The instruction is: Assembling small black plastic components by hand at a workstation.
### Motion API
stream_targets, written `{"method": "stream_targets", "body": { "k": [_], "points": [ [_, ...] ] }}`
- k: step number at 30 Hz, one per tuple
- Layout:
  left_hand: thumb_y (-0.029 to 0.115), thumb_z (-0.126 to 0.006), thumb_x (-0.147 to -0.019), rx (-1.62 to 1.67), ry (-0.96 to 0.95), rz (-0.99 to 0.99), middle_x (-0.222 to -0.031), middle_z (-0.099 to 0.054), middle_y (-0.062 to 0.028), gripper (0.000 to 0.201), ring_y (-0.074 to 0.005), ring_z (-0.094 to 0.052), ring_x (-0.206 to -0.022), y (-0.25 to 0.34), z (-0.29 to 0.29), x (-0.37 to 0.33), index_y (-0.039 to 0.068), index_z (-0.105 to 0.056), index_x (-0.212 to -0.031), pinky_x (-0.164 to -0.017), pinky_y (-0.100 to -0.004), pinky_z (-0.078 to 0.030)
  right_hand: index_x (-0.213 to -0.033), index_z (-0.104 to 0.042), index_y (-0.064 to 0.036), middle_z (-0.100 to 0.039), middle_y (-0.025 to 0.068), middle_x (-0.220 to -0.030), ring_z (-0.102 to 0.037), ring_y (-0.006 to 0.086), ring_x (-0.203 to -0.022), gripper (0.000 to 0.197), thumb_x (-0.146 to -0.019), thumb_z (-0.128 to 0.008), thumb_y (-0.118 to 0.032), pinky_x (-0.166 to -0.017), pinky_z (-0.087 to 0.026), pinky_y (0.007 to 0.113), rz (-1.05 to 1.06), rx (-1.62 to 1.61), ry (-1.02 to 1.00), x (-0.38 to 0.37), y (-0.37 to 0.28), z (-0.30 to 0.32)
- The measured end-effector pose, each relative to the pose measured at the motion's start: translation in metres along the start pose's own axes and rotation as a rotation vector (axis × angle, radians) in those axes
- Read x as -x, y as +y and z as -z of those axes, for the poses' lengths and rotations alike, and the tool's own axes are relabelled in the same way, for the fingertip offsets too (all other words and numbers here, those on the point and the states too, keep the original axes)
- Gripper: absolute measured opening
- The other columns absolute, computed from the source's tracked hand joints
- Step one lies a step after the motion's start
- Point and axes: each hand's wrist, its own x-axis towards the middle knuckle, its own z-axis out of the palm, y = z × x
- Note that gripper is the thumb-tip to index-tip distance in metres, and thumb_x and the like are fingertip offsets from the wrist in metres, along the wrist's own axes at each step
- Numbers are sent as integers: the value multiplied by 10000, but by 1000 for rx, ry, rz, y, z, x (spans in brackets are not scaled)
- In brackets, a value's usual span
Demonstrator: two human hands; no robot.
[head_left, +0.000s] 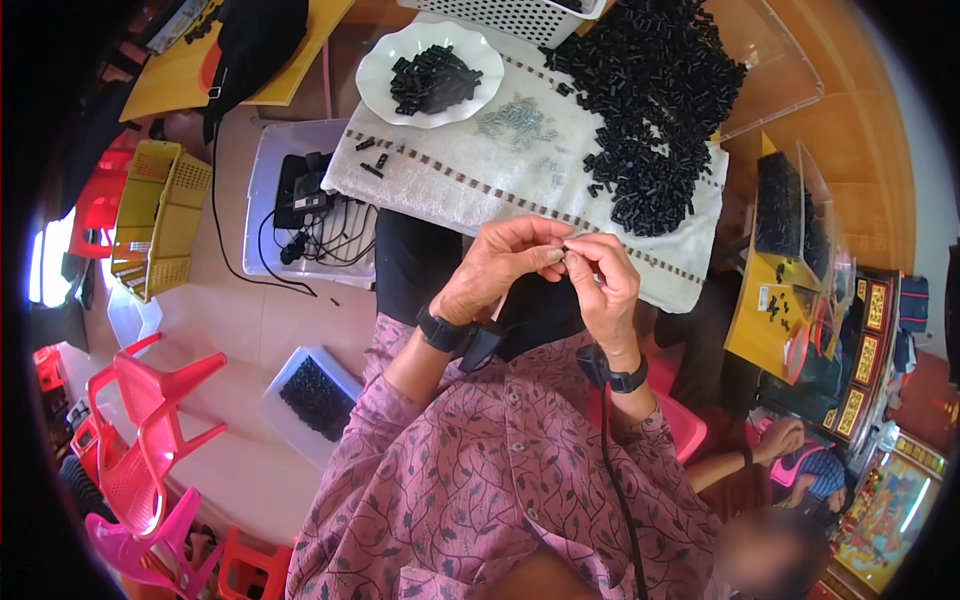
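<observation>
My left hand (500,265) and my right hand (607,288) meet fingertip to fingertip just off the near edge of the table. Both are closed in a pinch around something very small, mostly hidden by the fingers. Beyond them a white cloth (455,160) with brown dashed stripes covers the tabletop. A big heap of small black pieces (655,110) lies on its right side. Small clear pieces (517,122) are spread in the middle. At the far left, a white scalloped plate (371,82) holds more black pieces (436,80), with a few loose ones (373,165) nearer me.
A white perforated basket (500,20) stands at the far edge. On the floor at left are a clear bin (262,200) with cables, a tub of black pieces (318,392), yellow crates (160,220) and pink chairs (150,430). Another person's arm (735,465) shows at right.
</observation>
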Motion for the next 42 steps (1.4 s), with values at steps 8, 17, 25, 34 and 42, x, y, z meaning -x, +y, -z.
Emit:
{"method": "stream_targets", "body": {
  "k": [8,17,25,34,42],
  "points": [
    [-4,-589,-965,214,-16,4,-1039,-695,-122,287,-176,-692,-908,-8,1,-4,-32,-608,-1250,-831,-298,-579,-1047,-661,28,-623,85,-1021,-621,115,-823,110,-948,-623,-2,-701,-524,234,-183,-201,10,2,-2,-1],
    [-20,-585,-961,327,-70,-37,-1054,-690,-121,286,-184,-689,-901,-6,4,-5,-33,-608,-1246,-841,-303,-578,-1047,-665,20,-629,88,-1019,-636,134,-838,111,-946,-622,0,-714,-531,248,-179,-186,35,-1,-13,-5],
    [30,-618,-959,82,7,9,-971,-700,-69,233,-122,-674,-832,-1,-1,-1,-17,-653,-1184,-787,-253,-564,-1006,-678,-2,-638,80,-943,-623,146,-770,110,-897,-673,13,-664,-505,259,-23,-24,11,1,-1,-2],
    [38,-595,-975,81,128,-10,-950,-687,-54,191,-119,-672,-817,-7,6,-6,-10,-671,-1144,-748,-257,-571,-967,-669,-3,-633,88,-883,-629,158,-676,88,-886,-657,32,-585,-494,275,-141,144,113,-9,45,23],
    [52,-600,-973,203,125,-44,-947,-690,-56,180,-123,-661,-832,-7,6,-9,-1,-684,-1123,-781,-261,-550,-957,-689,-55,-630,105,-903,-657,291,-734,104,-863,-665,-19,-641,-531,374,134,444,160,-53,82,17]
  ]
}}
